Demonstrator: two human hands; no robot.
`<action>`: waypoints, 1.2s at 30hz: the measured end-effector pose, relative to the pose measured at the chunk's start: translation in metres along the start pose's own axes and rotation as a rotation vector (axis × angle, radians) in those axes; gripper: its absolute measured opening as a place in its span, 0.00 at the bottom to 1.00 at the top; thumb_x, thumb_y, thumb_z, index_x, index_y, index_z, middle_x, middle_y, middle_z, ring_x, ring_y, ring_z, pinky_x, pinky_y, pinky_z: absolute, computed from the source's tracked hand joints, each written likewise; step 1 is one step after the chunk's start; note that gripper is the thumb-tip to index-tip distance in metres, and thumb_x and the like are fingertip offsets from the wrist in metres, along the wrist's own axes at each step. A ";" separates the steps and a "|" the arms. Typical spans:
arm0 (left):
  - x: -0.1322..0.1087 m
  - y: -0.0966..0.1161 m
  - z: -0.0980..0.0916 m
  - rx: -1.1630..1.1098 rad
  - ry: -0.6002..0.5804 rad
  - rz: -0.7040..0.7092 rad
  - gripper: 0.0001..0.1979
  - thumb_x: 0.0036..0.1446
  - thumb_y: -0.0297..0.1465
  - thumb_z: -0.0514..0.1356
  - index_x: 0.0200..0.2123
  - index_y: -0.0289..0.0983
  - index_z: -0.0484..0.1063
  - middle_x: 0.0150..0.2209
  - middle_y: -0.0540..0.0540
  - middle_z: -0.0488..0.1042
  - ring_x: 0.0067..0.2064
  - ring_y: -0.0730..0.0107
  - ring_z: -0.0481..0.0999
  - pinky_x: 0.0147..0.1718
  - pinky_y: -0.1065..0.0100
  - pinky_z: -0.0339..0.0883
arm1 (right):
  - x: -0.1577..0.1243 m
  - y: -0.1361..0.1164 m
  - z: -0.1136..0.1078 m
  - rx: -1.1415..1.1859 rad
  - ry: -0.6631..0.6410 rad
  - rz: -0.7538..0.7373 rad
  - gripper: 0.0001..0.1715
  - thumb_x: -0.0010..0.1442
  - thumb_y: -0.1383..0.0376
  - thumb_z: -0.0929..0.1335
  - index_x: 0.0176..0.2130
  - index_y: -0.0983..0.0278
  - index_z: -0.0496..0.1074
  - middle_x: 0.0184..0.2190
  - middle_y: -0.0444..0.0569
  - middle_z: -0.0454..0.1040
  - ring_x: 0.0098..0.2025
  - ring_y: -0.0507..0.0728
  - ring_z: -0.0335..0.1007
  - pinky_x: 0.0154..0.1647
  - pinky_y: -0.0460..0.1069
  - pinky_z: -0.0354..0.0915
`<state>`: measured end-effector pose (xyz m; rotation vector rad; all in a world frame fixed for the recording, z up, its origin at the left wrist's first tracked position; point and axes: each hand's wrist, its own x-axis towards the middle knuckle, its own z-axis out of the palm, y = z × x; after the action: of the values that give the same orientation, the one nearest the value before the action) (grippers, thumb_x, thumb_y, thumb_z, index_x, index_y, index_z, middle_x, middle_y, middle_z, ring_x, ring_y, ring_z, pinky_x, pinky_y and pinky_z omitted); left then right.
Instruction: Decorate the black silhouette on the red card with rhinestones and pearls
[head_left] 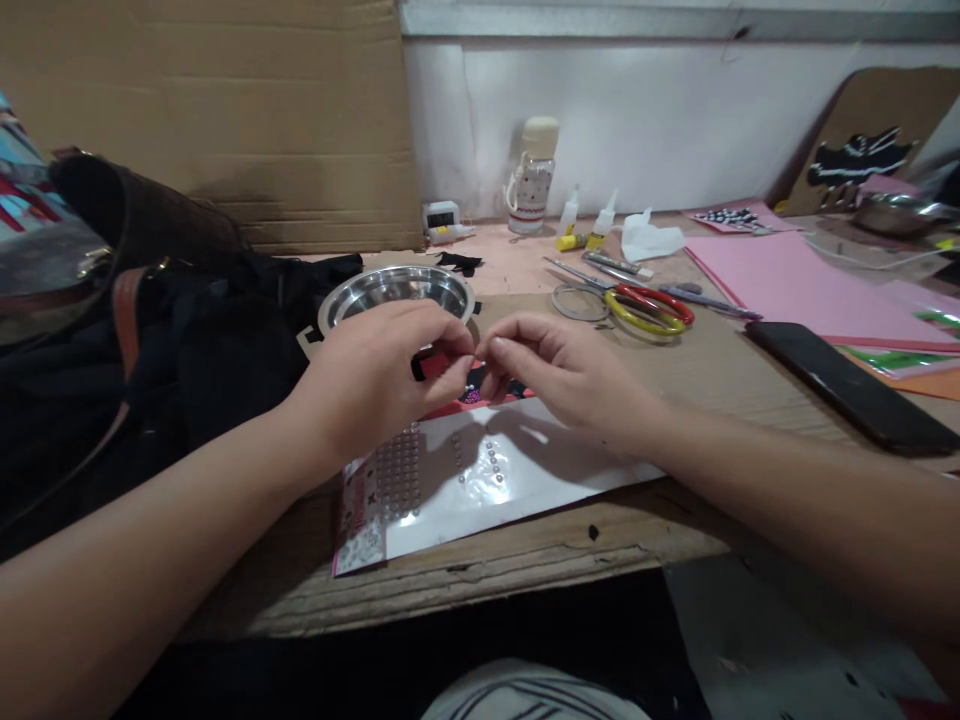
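Note:
My left hand (390, 365) and my right hand (559, 370) meet fingertip to fingertip above the work, each in a pinch. Whatever lies between the fingertips is too small to make out. Below them is a sheet of stick-on pearl beads (495, 520), with rows of beads at its left and a few in the middle. Partly hidden behind my fingers lies a red and black piece (474, 390) with a small purple glittery spot. A shiny metal bowl (341, 300) stands just behind my left hand.
Red- and yellow-handled scissors (656, 310) lie right of the bowl. Glue bottles (602, 225) and a drinking bottle (534, 175) stand by the wall. A black phone (847, 385) and pink sheets (795, 290) are at right, dark cloth (225, 340) and a bag (135, 215) at left.

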<state>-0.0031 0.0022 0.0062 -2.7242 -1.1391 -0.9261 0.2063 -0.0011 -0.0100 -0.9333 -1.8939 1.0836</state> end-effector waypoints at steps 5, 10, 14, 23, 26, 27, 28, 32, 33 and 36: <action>0.001 0.000 -0.001 -0.100 -0.066 -0.097 0.05 0.63 0.31 0.61 0.36 0.38 0.77 0.33 0.51 0.79 0.34 0.71 0.76 0.35 0.70 0.65 | 0.003 0.001 -0.006 0.170 0.061 -0.058 0.10 0.72 0.65 0.62 0.48 0.64 0.71 0.38 0.48 0.80 0.41 0.53 0.78 0.45 0.50 0.75; 0.002 0.001 -0.001 -0.212 -0.152 -0.212 0.11 0.66 0.38 0.58 0.39 0.38 0.76 0.34 0.49 0.79 0.34 0.68 0.76 0.33 0.68 0.64 | 0.003 0.007 0.001 0.234 0.099 -0.187 0.15 0.60 0.72 0.72 0.45 0.61 0.66 0.38 0.44 0.75 0.42 0.52 0.76 0.47 0.49 0.74; 0.003 0.003 -0.002 -0.236 -0.180 -0.224 0.12 0.66 0.39 0.56 0.39 0.38 0.76 0.34 0.48 0.79 0.34 0.66 0.75 0.34 0.66 0.63 | 0.002 0.007 0.003 0.200 0.122 -0.171 0.12 0.60 0.71 0.73 0.42 0.61 0.69 0.37 0.43 0.75 0.41 0.52 0.76 0.46 0.48 0.74; 0.003 0.001 0.001 -0.289 -0.271 -0.246 0.17 0.68 0.42 0.52 0.35 0.38 0.75 0.30 0.49 0.75 0.32 0.65 0.72 0.32 0.64 0.60 | 0.000 0.001 -0.002 0.010 0.125 -0.073 0.06 0.63 0.63 0.73 0.39 0.64 0.77 0.36 0.45 0.80 0.38 0.52 0.75 0.41 0.49 0.71; 0.003 0.000 0.002 -0.297 -0.279 -0.252 0.17 0.68 0.42 0.53 0.36 0.39 0.75 0.30 0.49 0.75 0.33 0.65 0.72 0.33 0.63 0.60 | 0.000 0.000 -0.002 0.012 0.119 -0.062 0.06 0.63 0.63 0.72 0.38 0.64 0.78 0.36 0.45 0.80 0.37 0.51 0.75 0.40 0.49 0.70; 0.003 -0.001 0.002 -0.303 -0.278 -0.253 0.17 0.68 0.42 0.53 0.36 0.39 0.75 0.30 0.49 0.75 0.33 0.64 0.72 0.33 0.63 0.60 | 0.000 0.000 -0.002 0.022 0.116 -0.062 0.06 0.63 0.63 0.72 0.39 0.64 0.78 0.36 0.45 0.80 0.37 0.51 0.75 0.40 0.48 0.69; 0.004 -0.001 0.001 -0.307 -0.278 -0.253 0.17 0.68 0.42 0.53 0.36 0.39 0.75 0.30 0.49 0.75 0.33 0.64 0.72 0.33 0.63 0.60 | 0.000 0.000 -0.002 0.033 0.110 -0.061 0.07 0.64 0.62 0.72 0.39 0.64 0.77 0.36 0.45 0.80 0.37 0.52 0.75 0.39 0.48 0.69; 0.004 0.000 -0.001 -0.313 -0.284 -0.254 0.17 0.68 0.42 0.52 0.35 0.39 0.75 0.30 0.49 0.76 0.33 0.64 0.72 0.33 0.63 0.61 | 0.000 0.002 -0.001 0.045 0.096 -0.071 0.07 0.65 0.62 0.71 0.39 0.64 0.76 0.36 0.45 0.79 0.37 0.52 0.74 0.39 0.48 0.69; 0.004 0.001 -0.001 -0.312 -0.287 -0.252 0.17 0.68 0.42 0.52 0.35 0.39 0.75 0.30 0.49 0.76 0.33 0.64 0.73 0.33 0.64 0.61 | 0.001 0.003 -0.001 0.042 0.093 -0.078 0.06 0.65 0.63 0.70 0.39 0.64 0.76 0.35 0.45 0.79 0.37 0.51 0.74 0.39 0.48 0.69; 0.005 0.001 0.000 -0.280 -0.300 -0.227 0.18 0.67 0.42 0.52 0.35 0.38 0.76 0.30 0.48 0.76 0.32 0.65 0.73 0.32 0.64 0.60 | 0.002 0.006 -0.002 0.031 0.094 -0.087 0.06 0.65 0.64 0.69 0.39 0.64 0.75 0.35 0.45 0.78 0.36 0.51 0.73 0.38 0.48 0.69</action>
<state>0.0002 0.0041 0.0091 -3.0889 -1.5005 -0.7667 0.2084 0.0036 -0.0137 -0.8614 -1.8183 0.9981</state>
